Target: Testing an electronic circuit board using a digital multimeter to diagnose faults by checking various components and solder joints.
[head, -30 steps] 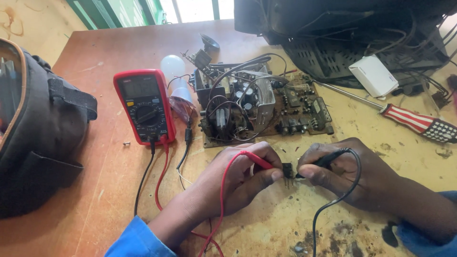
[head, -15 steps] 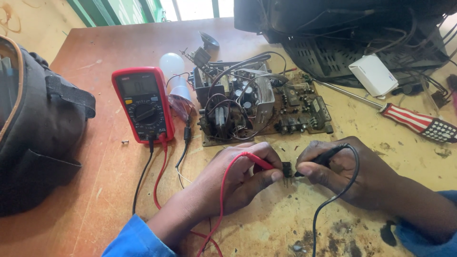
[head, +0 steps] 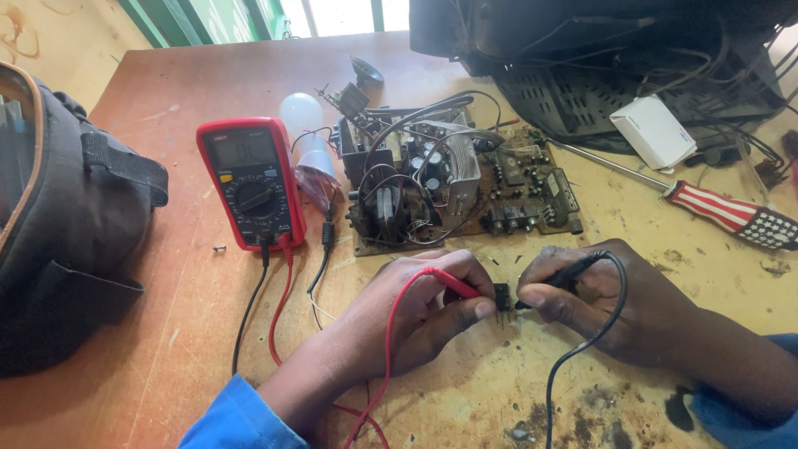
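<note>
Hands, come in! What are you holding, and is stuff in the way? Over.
Left hand pinches red probe; right hand pinches black probe. Both tips on small black component between them. Circuit board and red multimeter behind, apart from hands.

The probe tips are hidden between the fingertips of the left hand (head: 407, 312) and right hand (head: 598, 299), so which legs of the small black part (head: 502, 296) they touch cannot be told. Left of the hands, the bag (head: 66, 224) is cut by the edge. The meter (head: 251, 181) reading is too blurred to read.
</note>
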